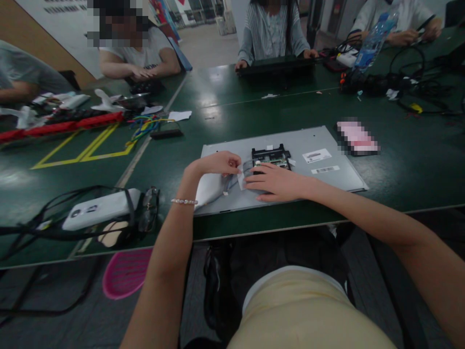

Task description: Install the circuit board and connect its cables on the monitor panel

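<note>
Matt grey metal panel (pixel 308 145) (paper labels (pixel 317 155)) on glossy green table (pixel 254 116).

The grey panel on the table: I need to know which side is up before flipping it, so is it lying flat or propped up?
Flat. The grey panel rests on the green table, labels and black circuit board facing up.

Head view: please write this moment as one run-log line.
left hand: pinches white tape | right hand: flat on grey panel by black board

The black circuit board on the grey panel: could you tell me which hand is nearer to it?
Right. The right hand lies just below the black circuit board, fingers touching its lower edge; the left hand sits farther left.
</note>
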A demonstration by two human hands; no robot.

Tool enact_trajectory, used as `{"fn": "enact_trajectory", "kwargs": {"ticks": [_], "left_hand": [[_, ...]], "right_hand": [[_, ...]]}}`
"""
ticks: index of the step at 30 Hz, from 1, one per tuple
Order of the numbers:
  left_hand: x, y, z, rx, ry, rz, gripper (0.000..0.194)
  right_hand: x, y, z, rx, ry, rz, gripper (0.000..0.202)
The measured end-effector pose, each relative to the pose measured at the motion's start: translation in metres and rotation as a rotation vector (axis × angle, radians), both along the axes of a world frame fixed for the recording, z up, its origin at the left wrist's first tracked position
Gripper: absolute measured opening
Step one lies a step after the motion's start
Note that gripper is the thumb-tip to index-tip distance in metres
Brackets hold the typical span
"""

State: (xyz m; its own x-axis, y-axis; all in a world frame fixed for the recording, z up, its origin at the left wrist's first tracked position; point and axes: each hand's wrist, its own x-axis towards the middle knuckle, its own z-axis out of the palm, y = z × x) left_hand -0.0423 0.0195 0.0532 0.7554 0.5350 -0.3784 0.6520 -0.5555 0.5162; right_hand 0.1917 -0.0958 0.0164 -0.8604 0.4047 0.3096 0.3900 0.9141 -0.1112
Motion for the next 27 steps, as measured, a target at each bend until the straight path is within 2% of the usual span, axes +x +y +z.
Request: {"fn": "enact_trajectory", "kwargs": {"ticks": [11,20,27], "left_hand": [[0.0019,-0.0020,0.0010,0.056,0.018,-0.021,0.017],[0.0016,-0.0017,-0.0006,0.154,0.042,0.043,0.016],[0.0027,-0.0029,0.0003,0.123,0.034,0.029,0.014]], "right_hand": [[0.0004,0.0002,-0.0022,0.000,0.015,0.004,0.043],[-0.0005,-0.0008,0.0012,-0.007,-0.029,-0.010,0.044],[0.0003,-0.0019,0.0010,0.005,-0.005,-0.006,0.043]]}}
